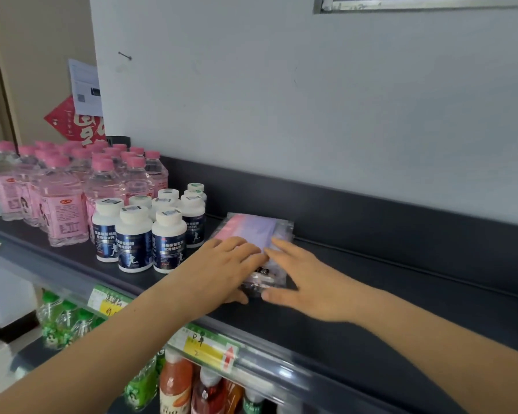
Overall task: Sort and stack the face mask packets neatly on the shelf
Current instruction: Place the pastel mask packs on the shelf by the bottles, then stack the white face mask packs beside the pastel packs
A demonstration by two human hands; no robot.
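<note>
Clear water bottles with pink caps and pink labels (57, 198): crowded at the far left of the dark grey shelf top (401, 294), well left of the mask packets.
White supplement bottles with dark blue labels (150, 231): clustered just left of the mask packets, between them and the pink-capped bottles.
Left hand (222, 270): palm down, fingers spread and flat on the left and near part of the packets; thumb at the near left corner. It presses rather than clasps; nothing is gripped.
Stack of clear plastic face mask packets with pink and lilac masks inside (257, 231): lying flat on the shelf top, far end close to the shelf's dark back rail (371, 210), near end between the two hands. The far half is uncovered; the near half lies under the fingers of both hands. How many packets are in the pile cannot be told.
Right hand (308, 282): palm down, fingers extended over the right and near part of the packets, index finger along their right side, thumb at the near edge. Open and flat, not clenched.
Yellow and green price label strip (210, 351): on the shelf's front edge, below and nearer than the packets.
Orange juice bottles (177, 383): on the lower shelf, beneath the packets.
</note>
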